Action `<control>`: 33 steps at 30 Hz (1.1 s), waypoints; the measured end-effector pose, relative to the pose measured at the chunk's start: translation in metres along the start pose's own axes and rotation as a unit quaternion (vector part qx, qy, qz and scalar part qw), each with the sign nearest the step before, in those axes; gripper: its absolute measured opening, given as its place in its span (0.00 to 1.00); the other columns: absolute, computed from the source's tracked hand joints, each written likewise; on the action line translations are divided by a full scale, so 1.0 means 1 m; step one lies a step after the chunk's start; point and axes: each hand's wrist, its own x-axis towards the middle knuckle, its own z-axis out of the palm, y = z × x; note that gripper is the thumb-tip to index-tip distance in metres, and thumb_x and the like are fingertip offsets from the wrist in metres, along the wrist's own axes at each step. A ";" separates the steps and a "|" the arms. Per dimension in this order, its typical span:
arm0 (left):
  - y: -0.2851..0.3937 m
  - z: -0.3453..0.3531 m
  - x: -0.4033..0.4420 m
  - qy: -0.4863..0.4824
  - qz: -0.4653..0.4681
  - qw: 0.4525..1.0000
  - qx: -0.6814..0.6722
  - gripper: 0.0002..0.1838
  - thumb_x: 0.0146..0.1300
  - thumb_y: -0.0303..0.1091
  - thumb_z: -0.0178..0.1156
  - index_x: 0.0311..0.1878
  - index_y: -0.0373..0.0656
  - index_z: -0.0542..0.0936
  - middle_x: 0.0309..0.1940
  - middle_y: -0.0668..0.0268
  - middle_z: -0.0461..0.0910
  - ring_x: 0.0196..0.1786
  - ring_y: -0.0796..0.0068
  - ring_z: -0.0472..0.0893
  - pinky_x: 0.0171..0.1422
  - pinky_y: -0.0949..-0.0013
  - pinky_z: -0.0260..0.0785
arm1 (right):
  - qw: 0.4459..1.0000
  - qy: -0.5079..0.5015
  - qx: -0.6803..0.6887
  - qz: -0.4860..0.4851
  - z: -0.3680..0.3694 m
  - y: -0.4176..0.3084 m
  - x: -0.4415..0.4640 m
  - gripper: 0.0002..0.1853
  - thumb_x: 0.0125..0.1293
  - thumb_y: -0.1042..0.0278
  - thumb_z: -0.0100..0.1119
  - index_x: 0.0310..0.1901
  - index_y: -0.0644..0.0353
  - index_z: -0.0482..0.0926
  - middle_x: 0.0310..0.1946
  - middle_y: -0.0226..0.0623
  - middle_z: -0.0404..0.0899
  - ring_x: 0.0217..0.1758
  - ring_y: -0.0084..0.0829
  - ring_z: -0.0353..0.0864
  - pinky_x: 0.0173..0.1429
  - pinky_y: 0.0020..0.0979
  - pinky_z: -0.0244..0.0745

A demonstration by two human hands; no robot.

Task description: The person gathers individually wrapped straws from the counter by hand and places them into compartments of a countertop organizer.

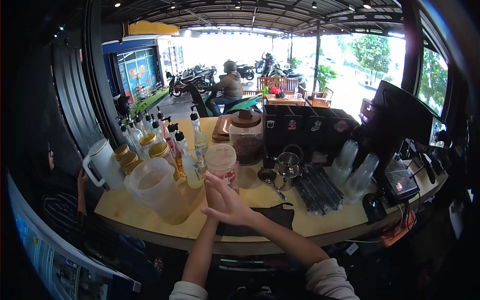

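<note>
In front of me my right hand (230, 204) lies across my left hand (212, 199), its fingers stretched toward the upper left and its thumb apart. Most of the left hand's fingers are hidden behind it. Just beyond the hands stands a clear plastic tub (229, 172) with a whitish lid and a red-pink label. I cannot tell whether the left hand touches the tub. Beneath the forearms a black cloth (272, 218) lies at the counter's front edge. To the left is a large translucent pitcher (157, 192).
Left on the counter (120, 210) are a white jug (102, 162), gold-lidded jars (159, 150) and several pump bottles (192, 167). Rightward stand a wooden-lidded jar (246, 142), metal dripper (287, 167), wrapped straws (320, 190), plastic cups (362, 177) and a monitor (410, 115). Another person (62, 195) is at far left.
</note>
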 end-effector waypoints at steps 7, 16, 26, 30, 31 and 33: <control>0.036 0.002 -0.006 0.011 -0.044 0.999 0.010 0.51 0.38 0.25 0.70 0.65 0.39 0.47 0.57 0.56 0.54 0.60 0.62 0.64 0.61 0.61 0.64 | 0.933 0.243 -0.267 -0.007 -0.030 0.048 0.025 0.38 0.55 0.61 0.59 0.62 0.67 0.50 0.61 0.58 0.52 0.67 0.53 0.48 0.66 0.42 0.49; 0.007 0.008 -0.002 0.018 -0.052 0.993 -0.101 0.49 0.40 0.27 0.69 0.64 0.39 0.49 0.58 0.55 0.54 0.61 0.61 0.62 0.59 0.62 0.67 | 0.978 0.164 -0.093 0.090 -0.024 0.057 0.019 0.45 0.55 0.50 0.56 0.64 0.67 0.42 0.62 0.58 0.50 0.68 0.50 0.47 0.67 0.49 0.39; 0.020 0.004 -0.009 0.038 0.014 0.996 -0.085 0.43 0.48 0.39 0.64 0.63 0.39 0.52 0.56 0.52 0.58 0.59 0.57 0.63 0.57 0.61 0.61 | 0.932 0.132 -0.311 0.128 0.005 0.023 -0.004 0.43 0.58 0.46 0.51 0.66 0.61 0.42 0.64 0.55 0.41 0.69 0.54 0.38 0.66 0.55 0.35; -0.005 0.009 -0.006 0.030 -0.013 0.992 -0.120 0.39 0.51 0.40 0.62 0.62 0.38 0.53 0.54 0.51 0.62 0.57 0.56 0.65 0.55 0.61 0.62 | 0.929 0.124 -0.323 0.135 -0.003 0.022 -0.002 0.41 0.59 0.48 0.50 0.66 0.60 0.45 0.62 0.57 0.46 0.69 0.53 0.37 0.66 0.52 0.35; -0.011 0.010 -0.005 0.025 -0.023 0.990 -0.135 0.38 0.52 0.39 0.61 0.62 0.38 0.54 0.54 0.51 0.62 0.57 0.56 0.65 0.55 0.61 0.63 | 0.929 0.124 -0.323 0.133 -0.007 0.027 0.001 0.41 0.59 0.48 0.50 0.66 0.60 0.45 0.62 0.57 0.46 0.69 0.53 0.37 0.66 0.52 0.35; -0.004 0.008 -0.004 0.019 -0.018 0.998 -0.052 0.37 0.53 0.39 0.60 0.62 0.37 0.54 0.54 0.51 0.62 0.57 0.55 0.66 0.56 0.60 0.62 | 0.946 0.161 -0.255 0.116 -0.013 0.039 0.007 0.40 0.58 0.47 0.51 0.65 0.60 0.46 0.63 0.56 0.42 0.69 0.53 0.37 0.66 0.54 0.33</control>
